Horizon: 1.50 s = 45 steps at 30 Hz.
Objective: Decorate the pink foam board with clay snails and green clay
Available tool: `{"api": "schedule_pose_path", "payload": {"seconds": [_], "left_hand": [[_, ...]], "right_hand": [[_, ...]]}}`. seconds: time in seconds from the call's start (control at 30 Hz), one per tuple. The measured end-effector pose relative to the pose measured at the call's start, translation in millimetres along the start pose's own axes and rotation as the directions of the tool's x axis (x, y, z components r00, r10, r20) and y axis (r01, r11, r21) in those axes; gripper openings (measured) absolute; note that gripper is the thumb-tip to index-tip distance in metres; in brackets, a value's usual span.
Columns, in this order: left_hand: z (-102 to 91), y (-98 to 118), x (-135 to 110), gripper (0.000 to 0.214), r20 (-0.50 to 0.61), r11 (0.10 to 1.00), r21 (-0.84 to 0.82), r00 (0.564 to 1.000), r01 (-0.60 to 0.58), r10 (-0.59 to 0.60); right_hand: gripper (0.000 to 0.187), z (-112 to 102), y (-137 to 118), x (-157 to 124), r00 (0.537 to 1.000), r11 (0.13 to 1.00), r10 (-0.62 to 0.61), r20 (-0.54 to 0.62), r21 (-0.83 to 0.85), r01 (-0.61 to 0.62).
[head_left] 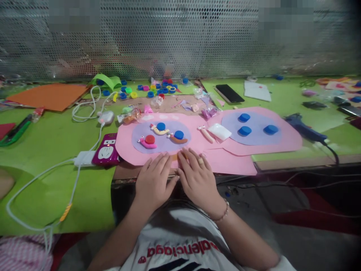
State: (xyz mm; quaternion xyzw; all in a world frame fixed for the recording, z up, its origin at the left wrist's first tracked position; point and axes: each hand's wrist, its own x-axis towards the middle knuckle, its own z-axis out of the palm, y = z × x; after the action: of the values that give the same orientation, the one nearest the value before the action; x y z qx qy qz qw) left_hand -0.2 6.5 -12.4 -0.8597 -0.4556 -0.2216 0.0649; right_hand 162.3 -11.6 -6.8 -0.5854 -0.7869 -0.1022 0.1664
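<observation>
My left hand (154, 178) lies flat at the table's front edge, fingers stretched over the lower rim of a pink paper sheet (124, 141). Beside it, my right hand (197, 175) also rests palm down with its fingers out. An orange-brown strip (175, 157) shows between the fingertips; the rest of it is hidden. Just beyond, on a lilac oval (141, 130), are three clay snails with bottle-cap shells: a pink snail (148, 145), a cream snail (160, 131) and a brown snail (177, 140). A pale clay roll with eyes (207, 134) lies near a white packet (220, 132).
Three blue caps (244, 131) sit on the right lilac oval. A blue glue gun (304, 128) lies at right, a black phone (229, 93) behind. At left are a purple power socket (106, 150), white cables (39, 173) and a green cutter (18, 130). Loose caps (150, 94) are scattered at the back.
</observation>
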Motion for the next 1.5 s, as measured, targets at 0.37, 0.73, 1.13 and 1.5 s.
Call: {"api": "schedule_pose_path", "payload": {"seconds": [0.37,0.73,1.13,1.5], "left_hand": [[1.4,1.7,-0.6,0.048,-0.026,1.000,0.007,1.000,0.007,-0.006],[1.5,0.8,-1.7,0.049,-0.017,1.000,0.004,1.000,0.001,-0.001],[3.3,1.2,-2.1,0.049,-0.029,1.000,0.025,1.000,0.004,-0.003],[5.7,0.6,-4.1,0.058,-0.072,0.998,0.058,0.997,0.011,-0.007]], "right_hand": [[0.046,1.5,2.5,-3.0,0.998,0.999,-0.046,0.041,0.013,0.046],[0.047,-3.9,0.8,0.4,0.994,0.999,-0.037,0.104,0.034,0.033],[0.053,6.4,0.0,-5.5,0.995,0.998,-0.037,-0.089,0.043,0.041],[0.047,6.5,1.6,-4.0,0.999,0.998,-0.041,-0.036,0.038,0.043]]}}
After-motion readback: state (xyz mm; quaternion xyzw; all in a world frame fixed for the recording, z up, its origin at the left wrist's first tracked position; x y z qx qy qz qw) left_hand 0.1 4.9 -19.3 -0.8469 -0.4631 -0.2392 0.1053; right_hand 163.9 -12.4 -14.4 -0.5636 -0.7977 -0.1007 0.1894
